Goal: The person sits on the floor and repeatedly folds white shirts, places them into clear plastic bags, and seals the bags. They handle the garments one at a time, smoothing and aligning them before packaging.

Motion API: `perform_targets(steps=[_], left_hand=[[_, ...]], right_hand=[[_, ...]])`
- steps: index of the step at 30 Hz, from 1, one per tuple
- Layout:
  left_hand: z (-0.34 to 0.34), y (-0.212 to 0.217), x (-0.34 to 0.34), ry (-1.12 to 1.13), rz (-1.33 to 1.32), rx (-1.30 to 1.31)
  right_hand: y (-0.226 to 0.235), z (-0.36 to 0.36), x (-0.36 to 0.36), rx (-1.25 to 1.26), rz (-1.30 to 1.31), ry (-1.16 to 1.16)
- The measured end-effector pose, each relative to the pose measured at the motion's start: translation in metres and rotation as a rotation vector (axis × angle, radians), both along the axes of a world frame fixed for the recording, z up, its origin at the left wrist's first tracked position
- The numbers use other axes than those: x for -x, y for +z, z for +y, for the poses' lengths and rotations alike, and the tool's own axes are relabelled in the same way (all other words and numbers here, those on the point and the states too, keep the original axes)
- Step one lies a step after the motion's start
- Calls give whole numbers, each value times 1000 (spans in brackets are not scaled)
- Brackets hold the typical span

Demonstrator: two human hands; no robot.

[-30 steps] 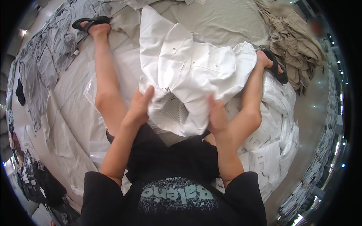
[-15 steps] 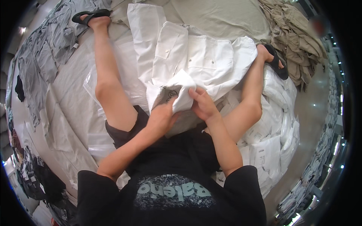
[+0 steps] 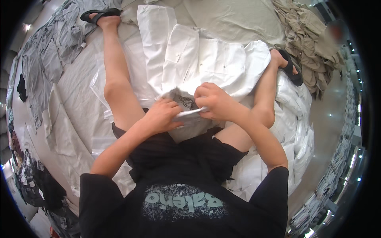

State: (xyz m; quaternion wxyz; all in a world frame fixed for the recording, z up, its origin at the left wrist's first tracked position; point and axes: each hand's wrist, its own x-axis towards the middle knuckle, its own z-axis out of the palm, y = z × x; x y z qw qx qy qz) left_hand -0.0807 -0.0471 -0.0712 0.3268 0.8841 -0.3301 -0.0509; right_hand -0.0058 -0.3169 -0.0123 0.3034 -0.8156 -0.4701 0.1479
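White garment (image 3: 222, 53), between your legs (image 3: 117, 75): opening's edge (image 3: 191, 112) pinched in curled right hand (image 3: 212, 102), apparently also left hand (image 3: 162, 115). Step: likely edge-straightening; next move calls for even tension.

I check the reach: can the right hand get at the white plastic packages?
Probably not directly: the right hand grips the white garment, and the right leg lies between that hand and the packages.

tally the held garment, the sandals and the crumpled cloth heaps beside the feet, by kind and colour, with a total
Held white garment: 1
Black sandals: 2
Grey cloth heap: 1
Brown cloth heap: 1
Total: 5
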Motion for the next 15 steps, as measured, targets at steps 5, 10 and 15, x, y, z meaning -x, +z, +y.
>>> perform_targets(steps=[5,10,15], left_hand=[[28,71,-46,205,-209,90],[37,136,-125,218,-459,67],[38,60,-165,645,-387,342]], right_hand=[[51,-10,-33,-383,80,-224],[55,-20,-47,-106,145,-794],[15,-54,-79,-394,166,-894]])
